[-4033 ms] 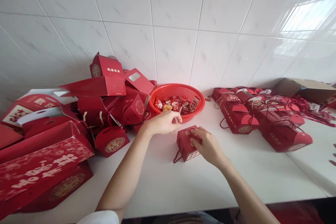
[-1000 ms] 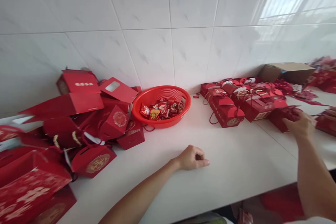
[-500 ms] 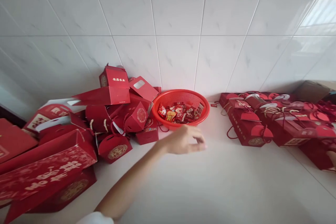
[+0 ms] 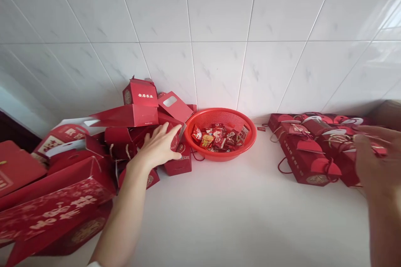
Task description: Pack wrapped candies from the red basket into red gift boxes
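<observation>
My left hand [image 4: 160,145] is spread over the right side of a heap of red gift boxes [image 4: 134,114], fingers apart with nothing held. Beneath its fingers is a small red box [image 4: 178,162] standing by the basket; whether they touch it I cannot tell. My right hand [image 4: 377,162] is raised at the right edge, blurred, its fingers stretched out in front of rows of closed red gift boxes [image 4: 302,160] with cord handles. Between the hands sits a red plastic basket [image 4: 221,156] with wrapped snacks [image 4: 216,137] in it.
A white tiled wall [image 4: 216,71] runs behind everything. Large open red boxes [image 4: 59,212] lean at the lower left. A small red packet [image 4: 261,129] lies right of the basket on the white countertop [image 4: 238,212]. A brown carton [image 4: 390,112] stands at the far right.
My left hand has moved left from in front of the basket to the box heap, its fingers spreading. My right hand has come up further into view at the right. The view has shifted slightly left.
</observation>
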### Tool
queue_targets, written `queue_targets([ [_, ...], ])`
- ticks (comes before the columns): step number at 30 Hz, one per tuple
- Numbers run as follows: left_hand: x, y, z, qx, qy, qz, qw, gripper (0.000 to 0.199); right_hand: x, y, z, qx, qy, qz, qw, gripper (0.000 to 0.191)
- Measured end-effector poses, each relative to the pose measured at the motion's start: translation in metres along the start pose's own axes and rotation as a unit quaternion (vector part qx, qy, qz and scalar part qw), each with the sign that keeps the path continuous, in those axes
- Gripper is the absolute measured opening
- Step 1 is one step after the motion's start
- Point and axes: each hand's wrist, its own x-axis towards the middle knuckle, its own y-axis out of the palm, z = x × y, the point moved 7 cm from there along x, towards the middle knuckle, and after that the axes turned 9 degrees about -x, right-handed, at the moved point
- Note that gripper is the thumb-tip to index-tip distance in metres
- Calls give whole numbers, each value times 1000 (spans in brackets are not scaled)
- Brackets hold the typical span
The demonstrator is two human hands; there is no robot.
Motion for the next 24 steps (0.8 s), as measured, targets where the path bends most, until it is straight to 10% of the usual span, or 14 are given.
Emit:
queue_targets([
  [5, 4, -7, 11, 7, -12, -23, 1000, 70, -34, 38, 111, 199, -86, 149, 965, 10],
  [9, 2, -20, 27, -30, -33, -36, 998, 72, -95, 79, 195, 306, -167, 346, 871, 14],
  [14, -11, -17, 4, -72, 71, -26, 995, 60, -177, 143, 274, 337, -177, 529, 759, 80],
  [18, -24, -6, -22, -113, 168, 4, 979, 53, -210, 166, 304, 337, -171, 546, 748, 118],
  [24, -30, -10, -32, -167, 217, -3, 962, 47, -214, 162, 294, 337, -125, 527, 770, 84],
])
